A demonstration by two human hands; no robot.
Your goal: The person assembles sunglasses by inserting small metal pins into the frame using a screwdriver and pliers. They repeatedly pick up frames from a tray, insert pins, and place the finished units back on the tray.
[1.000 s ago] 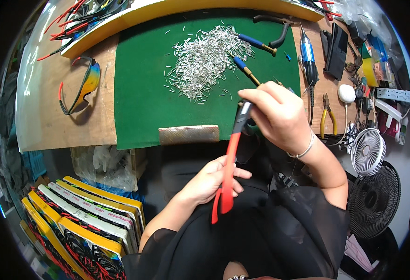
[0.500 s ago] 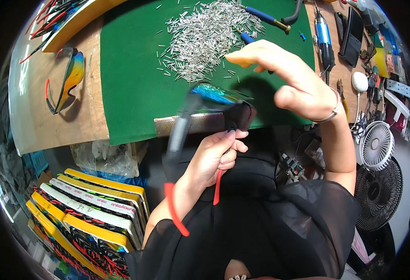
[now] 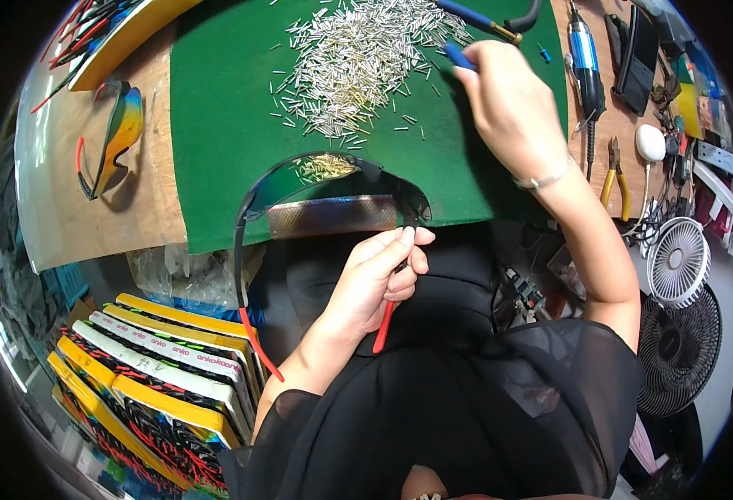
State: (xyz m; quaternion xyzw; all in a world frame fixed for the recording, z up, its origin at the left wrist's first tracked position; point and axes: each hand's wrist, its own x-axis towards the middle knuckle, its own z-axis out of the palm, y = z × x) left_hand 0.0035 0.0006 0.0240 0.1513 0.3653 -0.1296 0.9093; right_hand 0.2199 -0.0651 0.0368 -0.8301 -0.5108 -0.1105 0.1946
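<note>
A person in a sheer black top (image 3: 433,392) works at a cluttered surface (image 3: 154,204), a pair of black-framed glasses (image 3: 370,169) in one hand and a blue-handled tool (image 3: 460,57) in the other. The left hand (image 3: 383,275) grasps the glasses between thumb and fingers at one temple, just behind the lens, holding them in the air at the near edge of a green mat (image 3: 225,154). The other temple, black with a red tip, hangs open above the left forearm. The right hand (image 3: 518,112), blurred and ringed by a bracelet (image 3: 547,177) at the wrist, closes its fingers around the blue-handled tool over the mat; its palm hides the tool's far end.

Between the hands and the far side lies a heap of short metal pins (image 3: 358,71), loose ones scattered around it. A second blue tool (image 3: 476,21) with a brass end rests beside the heap, and a textured metal strip (image 3: 333,218) lines the mat's near edge. A second pair of glasses (image 3: 125,137), with a rainbow-tinted lens, sits on the wood at left. At right are a blue power tool (image 3: 585,62), yellow-handled pliers (image 3: 615,179) and, lower, a white fan (image 3: 679,260) near a black one.
</note>
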